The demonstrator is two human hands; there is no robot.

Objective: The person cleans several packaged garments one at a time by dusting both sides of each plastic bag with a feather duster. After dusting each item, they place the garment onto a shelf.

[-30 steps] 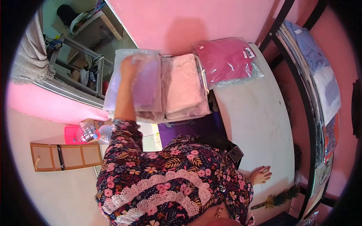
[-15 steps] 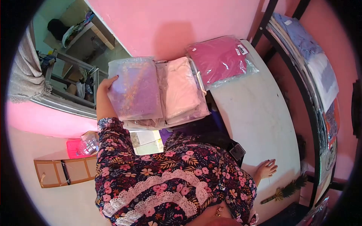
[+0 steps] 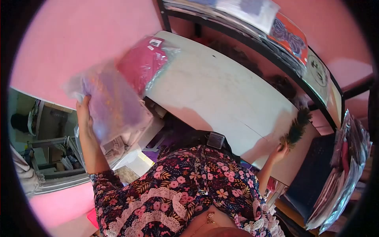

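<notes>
Closest in, the person's floral top [image 3: 189, 185] is filling the bottom of the view, with one small black device [image 3: 216, 140] sitting at the waist. Two hands are showing. The left hand [image 3: 84, 115] is gripping one clear bag with a purple garment [image 3: 112, 100] by its left edge, fingers curled round the back of it. The bag is being held up in the air, tilted, over the left end of the white table [image 3: 221, 91]. Right under it, a stack of pale pink folded garments [image 3: 133, 133] is peeking out. It's too blurry to count them.

The right hand [image 3: 278, 152] is resting at the table's near edge, touching the base of one green feathery thing [image 3: 295, 128] lying there. You honestly can't tell whether it's gripping it or just lying flat.

Further back, one bagged magenta garment [image 3: 142, 63] is lying on the table's far left corner, just behind the purple one and partly covered by it. Beyond the table, a black rack [image 3: 252, 44] is holding a row of flat packets along the pink wall, and several more shiny packets [image 3: 347, 170] are hanging at the right edge.
</notes>
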